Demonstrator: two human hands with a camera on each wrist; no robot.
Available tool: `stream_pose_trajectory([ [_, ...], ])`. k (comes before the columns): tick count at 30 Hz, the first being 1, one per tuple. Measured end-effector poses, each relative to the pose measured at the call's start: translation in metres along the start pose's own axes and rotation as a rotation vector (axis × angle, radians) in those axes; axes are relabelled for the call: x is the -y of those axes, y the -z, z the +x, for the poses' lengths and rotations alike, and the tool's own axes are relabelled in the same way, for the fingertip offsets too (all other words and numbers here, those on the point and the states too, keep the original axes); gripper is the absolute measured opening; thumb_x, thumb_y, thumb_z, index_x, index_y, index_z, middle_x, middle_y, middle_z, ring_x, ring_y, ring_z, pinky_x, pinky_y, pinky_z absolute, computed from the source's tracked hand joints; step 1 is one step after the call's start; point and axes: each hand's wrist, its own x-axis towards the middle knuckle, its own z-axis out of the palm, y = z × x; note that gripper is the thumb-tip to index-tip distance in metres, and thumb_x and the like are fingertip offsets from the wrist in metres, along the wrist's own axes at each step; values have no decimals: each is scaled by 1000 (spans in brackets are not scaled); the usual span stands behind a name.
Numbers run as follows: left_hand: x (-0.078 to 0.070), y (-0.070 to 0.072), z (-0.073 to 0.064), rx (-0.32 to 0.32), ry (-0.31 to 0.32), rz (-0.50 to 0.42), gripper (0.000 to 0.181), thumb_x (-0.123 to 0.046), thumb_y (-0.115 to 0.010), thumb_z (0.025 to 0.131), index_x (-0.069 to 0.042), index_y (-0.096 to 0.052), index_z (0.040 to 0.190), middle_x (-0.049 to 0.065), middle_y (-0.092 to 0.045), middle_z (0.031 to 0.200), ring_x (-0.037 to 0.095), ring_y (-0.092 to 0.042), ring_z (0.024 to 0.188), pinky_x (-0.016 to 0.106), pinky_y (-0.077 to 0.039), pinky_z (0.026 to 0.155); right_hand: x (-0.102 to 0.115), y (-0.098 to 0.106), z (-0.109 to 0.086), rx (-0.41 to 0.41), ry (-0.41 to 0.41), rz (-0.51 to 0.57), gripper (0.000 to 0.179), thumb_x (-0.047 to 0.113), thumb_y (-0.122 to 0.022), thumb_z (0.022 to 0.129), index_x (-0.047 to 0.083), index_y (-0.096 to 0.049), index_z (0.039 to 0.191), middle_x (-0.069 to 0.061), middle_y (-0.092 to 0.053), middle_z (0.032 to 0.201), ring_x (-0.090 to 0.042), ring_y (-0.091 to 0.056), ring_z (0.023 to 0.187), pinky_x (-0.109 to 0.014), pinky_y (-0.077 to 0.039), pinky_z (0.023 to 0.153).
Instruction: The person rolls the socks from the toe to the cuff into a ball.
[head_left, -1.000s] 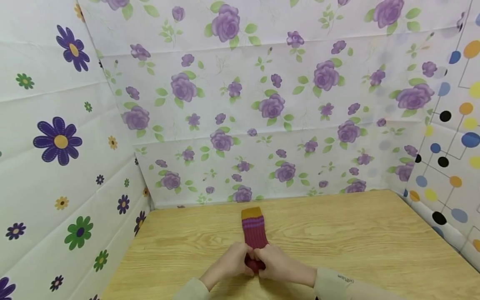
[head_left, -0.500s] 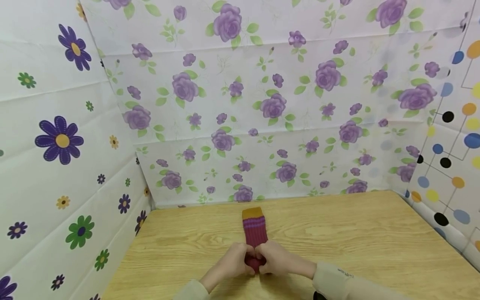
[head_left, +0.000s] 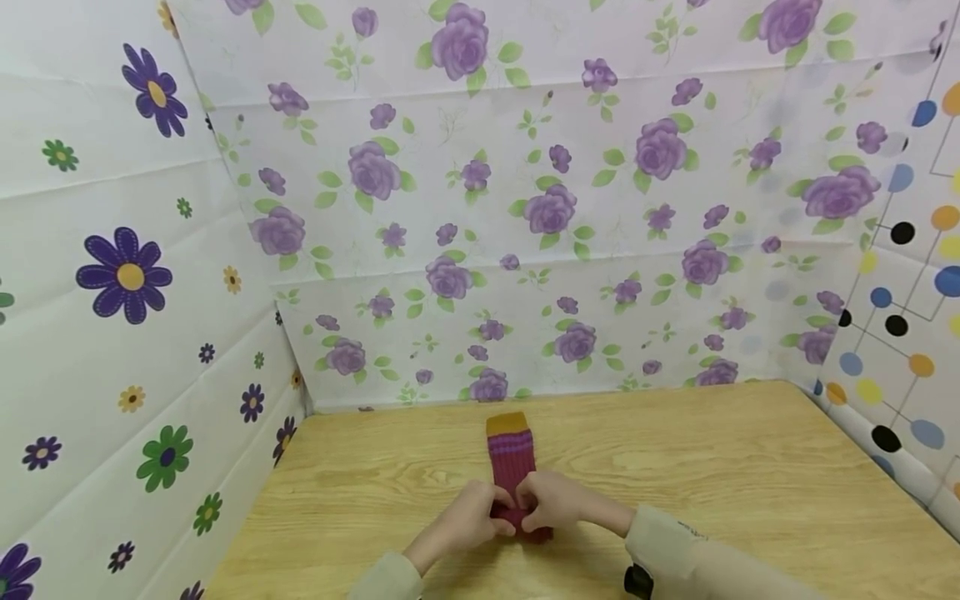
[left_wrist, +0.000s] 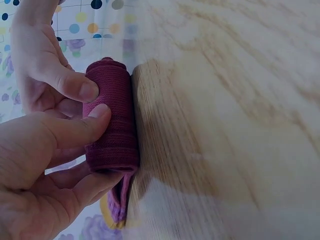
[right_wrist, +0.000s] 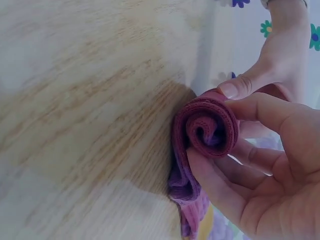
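Observation:
A maroon ribbed sock (head_left: 513,468) with purple stripes and a mustard end lies lengthwise on the table, its near part rolled up. Both hands are at this roll (left_wrist: 112,127). My left hand (head_left: 468,518) holds its left end, thumb on the near side and fingers around the far side. At the other end my right hand (head_left: 558,502) pinches the roll between thumb and fingers. The right wrist view shows the spiral layers (right_wrist: 205,125) end-on, with a fingertip against their edge. The flat part of the sock stretches away beyond the hands.
The wood-grain table (head_left: 675,467) spreads out on both sides of the sock. White sheets stand around it: purple roses on the back one (head_left: 480,217), daisies on the left one (head_left: 150,350), coloured dots on the right one (head_left: 892,358).
Both hands stay at the roll. The right hand has shifted slightly away from the body, and more of the roll now shows below it on the right. The head view has moved a little.

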Motion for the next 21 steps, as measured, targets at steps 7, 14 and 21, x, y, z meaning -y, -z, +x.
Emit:
stream_pose_trajectory([
  [7, 1, 1, 4, 22, 7, -76, 10, -9, -77, 81, -4, -76, 90, -1, -74, 87, -2, -57, 75, 15, -47, 66, 2, -2, -6, -75, -31, -42, 16, 13, -76, 80, 12, -65, 68, 12, -49, 56, 1, -37, 50, -16, -30, 46],
  [14, 2, 4, 10, 48, 22, -100, 14, -9, -77, 80, 0, -76, 91, 5, -75, 84, -3, -48, 64, 13, -41, 57, 8, -9, -13, -221, 68, -221, 13, 9, -79, 74, 10, -68, 81, 8, -59, 68, 2, -39, 60, -16, -34, 53],
  [21, 3, 8, 12, 60, 53, -123, 11, -10, -78, 80, -1, -74, 85, 1, -68, 68, 0, -34, 52, 15, -28, 49, 14, -11, -16, -261, 96, -318, 25, 6, -81, 69, 12, -67, 89, 2, -63, 81, -2, -50, 70, -16, -41, 60],
])
